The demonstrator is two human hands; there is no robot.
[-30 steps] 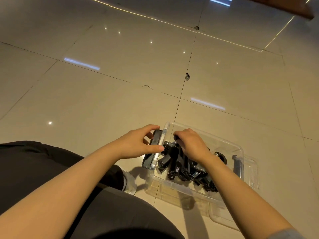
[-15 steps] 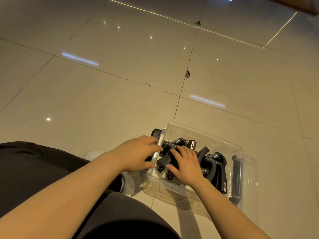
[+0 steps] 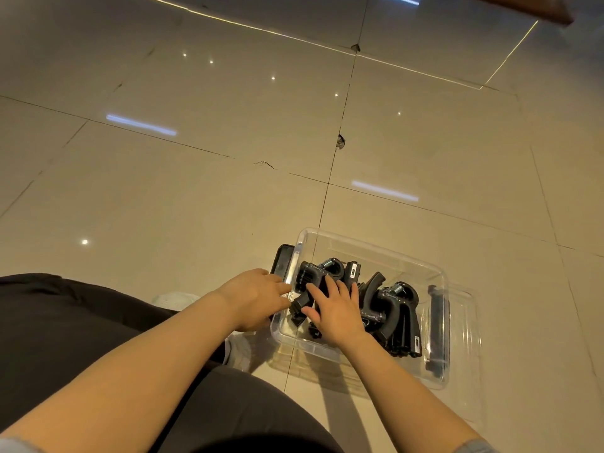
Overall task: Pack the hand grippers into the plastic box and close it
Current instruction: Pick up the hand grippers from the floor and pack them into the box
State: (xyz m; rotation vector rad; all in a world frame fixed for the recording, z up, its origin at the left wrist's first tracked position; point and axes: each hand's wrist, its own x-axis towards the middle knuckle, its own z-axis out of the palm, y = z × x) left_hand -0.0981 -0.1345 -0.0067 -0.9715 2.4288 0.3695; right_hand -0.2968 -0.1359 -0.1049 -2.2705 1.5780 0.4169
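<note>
A clear plastic box [image 3: 372, 246] stands on the tiled floor, uncovered. Several black hand grippers [image 3: 390, 308] with metal springs lie heaped inside it. My right hand [image 3: 336, 310] lies flat on the left part of the heap, fingers straight and spread, pressing the grippers down. My left hand [image 3: 258, 297] rests against the box's left rim beside a black latch [image 3: 281, 258], fingers relaxed and holding nothing. A second black latch [image 3: 436, 322] hangs on the box's right side. A clear lid [image 3: 467, 328] lies under or beside the box at the right.
My legs in black trousers fill the lower left, with a white shoe [image 3: 175, 299] just left of the box. Glossy beige tiles [image 3: 196, 191] stretch all around. A brown edge [image 3: 536, 8] shows at the top right.
My right hand slid from the far left corner of the box onto the heap and flattened out. My left hand moved back along the rim from the latch.
</note>
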